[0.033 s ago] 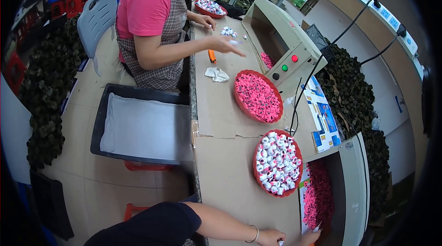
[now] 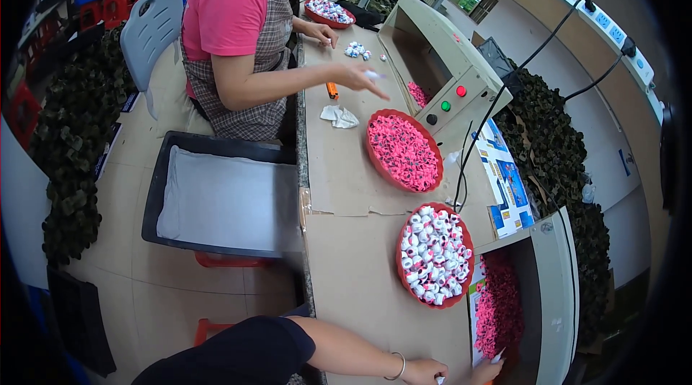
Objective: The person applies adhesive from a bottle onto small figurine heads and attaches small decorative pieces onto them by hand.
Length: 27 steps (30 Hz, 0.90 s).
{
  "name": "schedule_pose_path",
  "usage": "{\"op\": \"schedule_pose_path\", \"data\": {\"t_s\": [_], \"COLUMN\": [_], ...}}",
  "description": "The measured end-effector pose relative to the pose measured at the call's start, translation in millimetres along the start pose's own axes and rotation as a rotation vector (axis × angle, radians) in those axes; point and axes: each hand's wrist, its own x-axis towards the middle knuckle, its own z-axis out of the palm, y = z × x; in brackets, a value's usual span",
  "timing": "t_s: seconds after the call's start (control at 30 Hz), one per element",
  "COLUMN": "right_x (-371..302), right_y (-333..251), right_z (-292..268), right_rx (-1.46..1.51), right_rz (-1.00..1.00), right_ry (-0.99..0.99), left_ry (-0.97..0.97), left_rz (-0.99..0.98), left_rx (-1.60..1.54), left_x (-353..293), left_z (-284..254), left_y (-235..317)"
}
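The printed sheet [image 2: 508, 187] right of the bowls, under the far box, carries blue, orange and white print, its lettering too small to read. The far box [image 2: 453, 68] has a red, a green and a black button on its end. The white power strip [image 2: 613, 35] at far right shows blue socket faces, and no marks on it can be made out.

A small white piece [image 2: 440, 380] sits at the fingertips of the left hand [image 2: 427, 372], at the near edge of view. Another white bit [image 2: 497, 358] shows at the fingers of the right hand [image 2: 487, 372], just at the near end of the pink bits [image 2: 497, 306] heaped in the near box [image 2: 566, 277]. A red bowl [image 2: 398, 266] of white-and-pink caps [image 2: 435, 255] stands farther off, left of that heap; beyond it is a bowl [image 2: 378, 170] of pink pieces.

The left fingers are curled closed around their piece, little of which shows. The right fingers pinch the white bit with hardly any gap; the lower part of that hand is cut off, and I cannot tell whether it touches the heap.
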Motion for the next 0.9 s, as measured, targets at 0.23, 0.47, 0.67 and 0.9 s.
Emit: {"op": "schedule_pose_path", "data": {"t_s": [0.23, 0.47, 0.67, 0.9], "right_x": [-16.5, -37.3, -59.6, -83.7], "right_y": [-8.4, -14.2, -15.6, -13.2], "right_z": [6.7, 11.2, 12.0, 13.9], "right_rx": [0.189, 0.390, 0.576, 0.802], "right_rz": [-0.004, -0.006, -0.009, -0.007], "right_ry": [-0.024, -0.018, -0.006, 0.005], "left_ry": [-0.010, 0.077, 0.019, -0.087], "left_rz": [-0.037, -0.060, -0.109, -0.174], "left_rx": [0.000, -0.325, -0.444, -0.452], "left_x": [-5.9, -4.6, -6.7, -15.3], "left_z": [-11.2, -3.9, -2.8, -4.5], "left_y": [18.7, 12.7, 16.0, 29.8]}}
